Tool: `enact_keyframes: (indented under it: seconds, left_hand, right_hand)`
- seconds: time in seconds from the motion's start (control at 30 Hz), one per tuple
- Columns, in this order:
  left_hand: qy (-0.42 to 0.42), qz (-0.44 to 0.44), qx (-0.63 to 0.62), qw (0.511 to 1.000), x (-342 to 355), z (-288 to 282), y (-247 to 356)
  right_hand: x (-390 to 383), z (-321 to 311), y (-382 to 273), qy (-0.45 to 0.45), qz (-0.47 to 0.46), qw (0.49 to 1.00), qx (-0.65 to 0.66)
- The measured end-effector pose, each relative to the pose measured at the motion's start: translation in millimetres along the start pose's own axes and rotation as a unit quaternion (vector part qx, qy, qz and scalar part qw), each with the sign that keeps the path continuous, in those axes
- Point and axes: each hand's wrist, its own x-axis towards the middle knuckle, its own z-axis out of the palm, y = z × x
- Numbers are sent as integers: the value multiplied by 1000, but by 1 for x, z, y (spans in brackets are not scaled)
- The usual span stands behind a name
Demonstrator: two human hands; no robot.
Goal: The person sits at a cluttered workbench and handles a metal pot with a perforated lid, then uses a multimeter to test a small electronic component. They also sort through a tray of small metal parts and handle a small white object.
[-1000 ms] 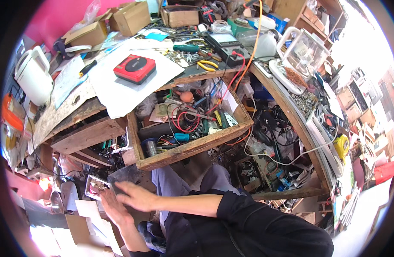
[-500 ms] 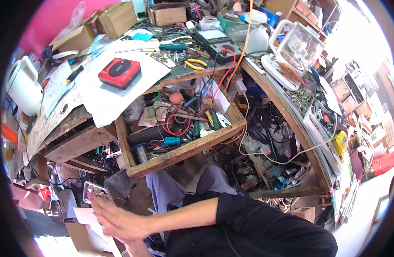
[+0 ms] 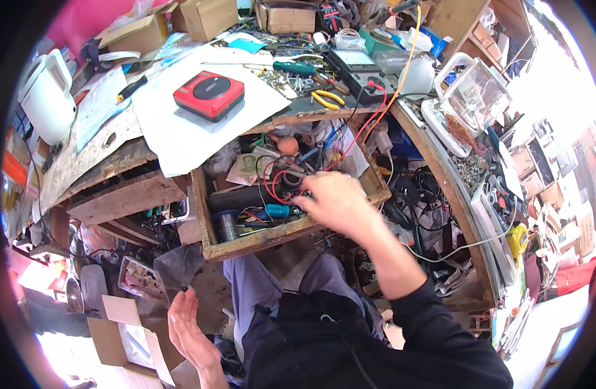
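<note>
My right hand (image 3: 337,201) reaches into the open wooden drawer (image 3: 272,242), its thumb and forefinger apart over red wires (image 3: 270,188) and a grey metal tool (image 3: 290,167); its other fingers are hidden. Near it in the drawer are a screwdriver with a blue handle (image 3: 276,211), a spool of wire (image 3: 225,225), a banknote (image 3: 247,167) and an orange rubber bulb (image 3: 285,144). Low on the left, my left hand (image 3: 191,330) hangs empty with its fingers stretched out, beside an open cardboard box (image 3: 108,332). A red device with a round black top (image 3: 209,95) rests on white paper (image 3: 175,149).
Behind the drawer the bench carries yellow-handled pliers (image 3: 327,99), a green-handled screwdriver (image 3: 293,67) and a multimeter (image 3: 359,74) with a red lead. A blender jug (image 3: 473,87) stands at right, a white kettle (image 3: 48,97) at left. An orange cord (image 3: 402,78) hangs across the bench's right part.
My right hand has moved from the lower left up into the drawer, parting from the left hand, which stays low at left. The whole view has shifted slightly.
</note>
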Motion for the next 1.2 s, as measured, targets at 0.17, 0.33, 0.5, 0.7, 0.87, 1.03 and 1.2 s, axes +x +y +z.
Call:
enact_keyframes:
  seconds: [0.17,0.33,0.5,0.7,0.87,1.03,1.2]
  left_hand:
    - [-54,-30,-61,996,19,17,0]
    - [-69,-26,-67,995,21,28,6]
    - [-98,-47,-51,993,20,33,6]
    - [-178,-159,-203,950,36,56,26]
    - [-67,-119,-265,954,53,52,22]
    - [40,-101,-205,973,41,10,15]
    - [11,-38,-36,999,27,-19,16]
  right_hand:
    - [24,1,60,-191,128,971,-68]
    - [23,-21,77,-129,98,974,156]
    - [17,-23,65,-45,39,917,395]
    - [6,5,-42,-143,-39,779,610]
    - [-12,53,-116,-230,-81,709,662]
    - [-15,92,-144,-267,-69,690,669]
    - [-20,94,-194,-238,-125,751,604]
